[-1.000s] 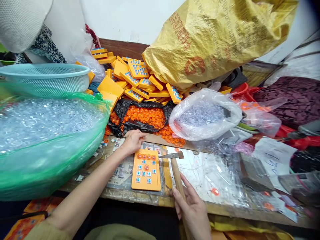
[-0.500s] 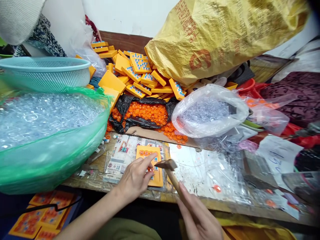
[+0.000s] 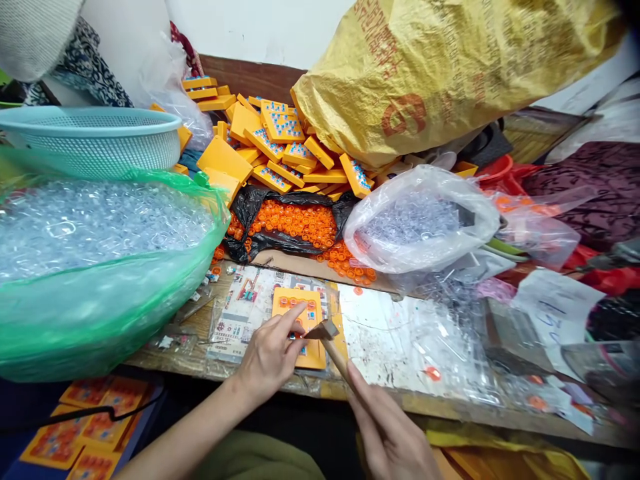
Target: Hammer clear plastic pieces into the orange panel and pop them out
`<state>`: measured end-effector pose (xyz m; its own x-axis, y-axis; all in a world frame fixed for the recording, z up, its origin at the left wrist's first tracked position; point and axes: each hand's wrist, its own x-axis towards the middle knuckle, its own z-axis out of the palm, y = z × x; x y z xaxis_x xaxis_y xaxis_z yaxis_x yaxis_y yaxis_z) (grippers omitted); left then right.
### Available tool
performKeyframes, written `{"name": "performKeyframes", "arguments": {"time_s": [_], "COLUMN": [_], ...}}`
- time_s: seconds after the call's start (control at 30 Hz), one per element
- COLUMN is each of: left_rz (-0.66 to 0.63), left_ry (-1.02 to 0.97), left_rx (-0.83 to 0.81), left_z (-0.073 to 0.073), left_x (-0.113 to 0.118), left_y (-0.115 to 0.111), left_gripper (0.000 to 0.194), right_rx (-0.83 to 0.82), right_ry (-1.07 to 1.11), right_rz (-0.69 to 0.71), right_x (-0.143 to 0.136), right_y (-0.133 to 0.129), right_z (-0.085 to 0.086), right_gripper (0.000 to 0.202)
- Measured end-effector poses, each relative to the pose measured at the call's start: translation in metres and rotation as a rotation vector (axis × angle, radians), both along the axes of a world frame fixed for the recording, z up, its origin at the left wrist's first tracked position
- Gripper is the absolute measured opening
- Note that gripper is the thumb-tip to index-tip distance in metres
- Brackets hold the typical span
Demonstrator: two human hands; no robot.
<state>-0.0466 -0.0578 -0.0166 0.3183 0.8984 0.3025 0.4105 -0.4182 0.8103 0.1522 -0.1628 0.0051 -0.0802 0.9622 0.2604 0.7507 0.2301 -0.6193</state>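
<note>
A flat yellow-orange plastic panel (image 3: 314,360) lies on the bench, with orange ring-like pieces and small blue bits set in it. My left hand (image 3: 270,350) rests over the panel's left side. Its index finger stretches out towards the upper row and its thumb stands apart; the other fingers curl partly out of sight. My right hand (image 3: 387,427) is closed round the wooden handle of a hammer (image 3: 336,353). The hammer's metal head is over the panel, right beside my left thumb and fingers, and hides part of the panel.
Behind lie a black bag of orange rings (image 3: 295,223) and a heap of orange panels (image 3: 280,147). A green bag of clear pieces (image 3: 100,287) bulges at left, below a blue basket (image 3: 90,140). A white bag of clear pieces (image 3: 425,260) stands right. Finished-looking panels (image 3: 95,420) lie lower left.
The hammer head has moved slightly left and down, closer to my left fingers. My right hand has shifted a little left with it. My left hand stays at the panel.
</note>
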Motion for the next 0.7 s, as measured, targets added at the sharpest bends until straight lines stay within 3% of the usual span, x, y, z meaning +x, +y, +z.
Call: {"name": "performKeyframes", "arguments": {"time_s": [0.17,0.3,0.4,0.47,0.6,0.7], "left_rz": [-0.013,0.027,0.079,0.048,-0.046,-0.075], "left_ry": [0.018,0.003,0.082,0.250,0.348,0.398], "left_rx": [0.020,0.036,0.135,0.112,0.072,0.040], "left_z": [-0.001,0.009,0.022,0.027,0.020,0.013], "left_x": [-0.003,-0.004,0.008,0.025,0.060,0.072], "left_y": [-0.005,0.004,0.039,0.074,0.138,0.159], "left_gripper": [0.055,0.046,0.024,0.021,0.022,0.023], "right_rx": [-0.076,-0.095,-0.153,-0.222,-0.277,-0.279], "right_ry": [0.112,0.379,0.568,0.690,0.905,0.964], "right_rz": [-0.102,-0.325,-0.514,-0.575,-0.625,-0.629], "right_x": [-0.006,-0.016,-0.019,-0.019,-0.019,-0.019], "right_y": [-0.001,0.002,0.014,0.023,0.033,0.032], "right_z": [-0.003,-0.008,-0.013,-0.015,-0.016,-0.016], "right_gripper": [0.040,0.037,0.046,0.059,0.081,0.086]}}
